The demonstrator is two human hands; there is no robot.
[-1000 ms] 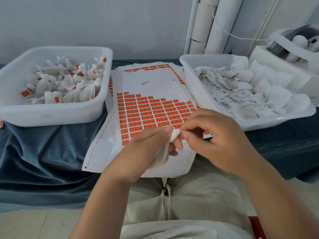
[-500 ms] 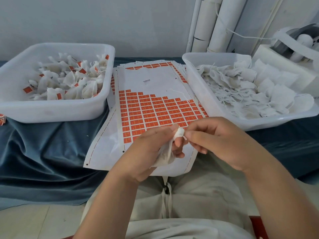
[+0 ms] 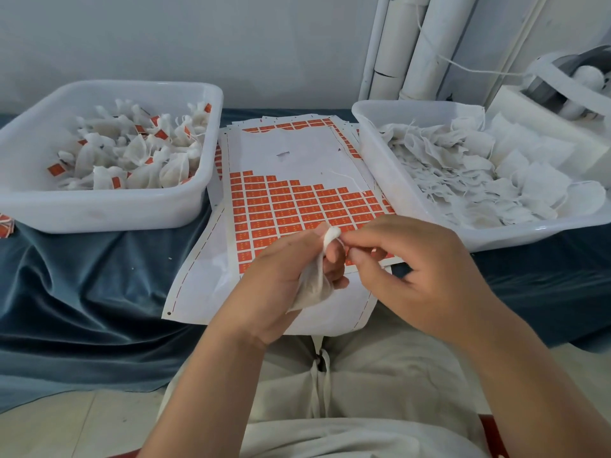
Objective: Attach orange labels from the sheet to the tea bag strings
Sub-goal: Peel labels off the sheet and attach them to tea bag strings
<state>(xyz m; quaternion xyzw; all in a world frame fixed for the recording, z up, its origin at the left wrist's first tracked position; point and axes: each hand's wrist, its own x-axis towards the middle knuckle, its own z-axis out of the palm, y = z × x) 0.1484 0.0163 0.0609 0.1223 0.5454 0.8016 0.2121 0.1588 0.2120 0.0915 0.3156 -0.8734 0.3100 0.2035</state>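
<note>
Dark blue velvet cloth [image 3: 82,285] covers the table, with a pale wall and white pipes [image 3: 413,44] behind it. On the left stands a white plastic tub [image 3: 99,209] of tea bags that already carry orange tags [image 3: 139,153]; on the right a second white plastic tub [image 3: 375,153] holds plain, untagged bags [image 3: 479,180]. Between the 2 tubs lies the white backing sheet of small orange labels [image 3: 297,203], its upper rows mostly stripped, its near edge hanging over the table towards the person's lap. Both hands are raised above that near edge. The left hand [image 3: 281,279] is closed round a white mesh tea bag [image 3: 314,285], gripping it below its gathered top. The right hand [image 3: 413,259] meets it there, thumb and forefinger pinching at the bunched tip of the bag. Whether a string lies in that pinch cannot be told
</note>
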